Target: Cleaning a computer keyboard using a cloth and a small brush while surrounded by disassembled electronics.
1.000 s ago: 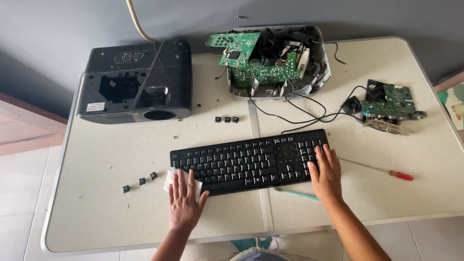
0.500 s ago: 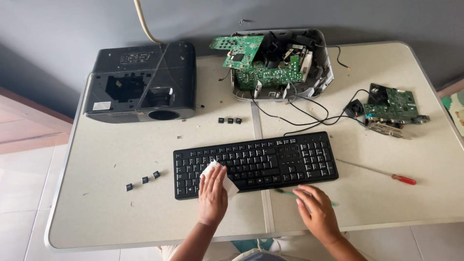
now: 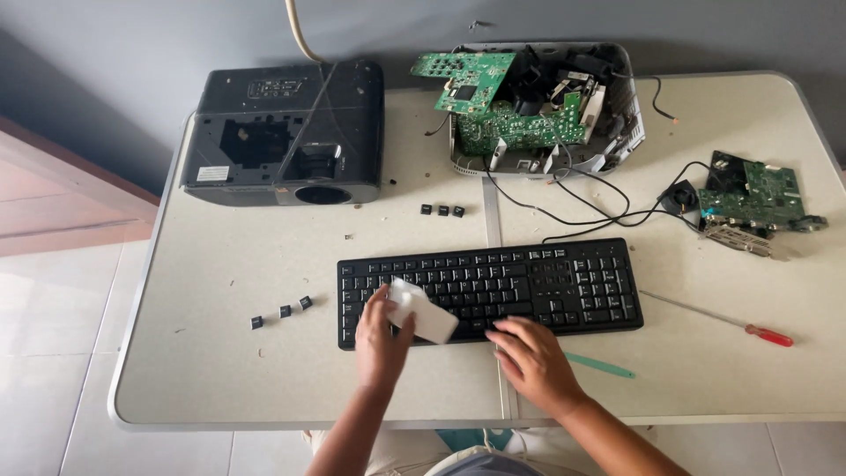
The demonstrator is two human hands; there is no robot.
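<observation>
- Now we see the left hand gripping a white pad pressed on the black keyboard, mid-desk.
- The right hand rests open on the keyboard's front edge.
- Behind, the opened grey casing holds green circuit boards and wires.

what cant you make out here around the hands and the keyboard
- Head view: keys under the white pad and the left hand are covered by them.
- Head view: the right hand hides the front edge of the keyboard and the near end of the green tool.
- Head view: key legends and the loose keycaps are too small to read.
- Head view: the person's body is cut off by the bottom edge.
</observation>
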